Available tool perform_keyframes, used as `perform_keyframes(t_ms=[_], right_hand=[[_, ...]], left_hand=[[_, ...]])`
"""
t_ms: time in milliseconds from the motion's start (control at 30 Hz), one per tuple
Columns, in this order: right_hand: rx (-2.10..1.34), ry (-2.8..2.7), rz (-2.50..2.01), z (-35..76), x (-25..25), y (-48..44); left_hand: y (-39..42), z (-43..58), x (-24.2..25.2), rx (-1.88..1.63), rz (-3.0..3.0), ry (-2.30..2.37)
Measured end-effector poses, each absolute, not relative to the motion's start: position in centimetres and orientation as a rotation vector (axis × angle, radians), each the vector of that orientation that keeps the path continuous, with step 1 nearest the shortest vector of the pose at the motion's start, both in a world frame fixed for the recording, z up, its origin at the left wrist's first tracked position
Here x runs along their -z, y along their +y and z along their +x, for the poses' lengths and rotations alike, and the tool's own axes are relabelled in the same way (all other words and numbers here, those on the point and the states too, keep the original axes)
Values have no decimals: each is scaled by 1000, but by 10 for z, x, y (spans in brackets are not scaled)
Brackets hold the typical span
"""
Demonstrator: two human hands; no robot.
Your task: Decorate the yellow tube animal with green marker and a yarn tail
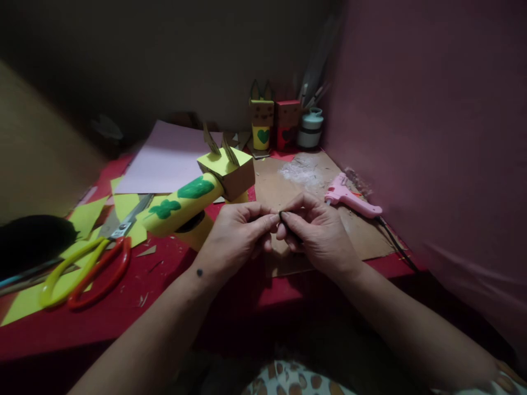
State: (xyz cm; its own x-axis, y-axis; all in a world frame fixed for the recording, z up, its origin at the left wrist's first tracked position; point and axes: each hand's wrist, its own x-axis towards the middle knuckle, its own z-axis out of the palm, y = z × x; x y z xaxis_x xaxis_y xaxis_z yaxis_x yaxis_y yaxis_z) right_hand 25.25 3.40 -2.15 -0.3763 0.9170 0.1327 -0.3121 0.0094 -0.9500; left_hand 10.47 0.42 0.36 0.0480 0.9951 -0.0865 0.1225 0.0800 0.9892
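Observation:
My left hand and my right hand meet fingertip to fingertip above the front of a cardboard sheet. Pinched between both thumbs and forefingers is a tiny dark piece, too small to name. Just beyond my left hand stands a yellow paper-and-cardboard animal figure with green painted patches, a box-shaped head and two upright cardboard strips on top. A pink hot glue gun lies on the cardboard to the right of my right hand, its cord running toward the table edge.
Scissors with yellow and red handles rest on yellow paper scraps at left. A pale sheet lies behind. Two small box-headed figures, one yellow and one red, stand at the back beside a pale jar. A wall bounds the right.

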Motion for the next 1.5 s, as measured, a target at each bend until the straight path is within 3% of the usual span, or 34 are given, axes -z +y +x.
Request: perform_keyframes(t_ms=[167, 400, 567, 767, 967, 1500], right_hand=[[-1600, -1261, -665, 253, 21, 33], [-1650, -1233, -632, 255, 24, 37], [-1681, -1203, -648, 257, 24, 37], [-1695, -1206, -629, 257, 25, 38], [-1720, -1179, -603, 256, 24, 38], [-1482, -1056, -740, 254, 28, 46]], left_hand=[[3, 106, -4, -1113, 1448, 1359], [4, 105, 10, -1404, 2398, 1533], [2, 106, 5, -1310, 1983, 1661], [2, 106, -8, -1042, 1315, 1269], [1, 103, -13, -1176, 1467, 1424], [-6, 101, -11, -747, 2203, 1105]])
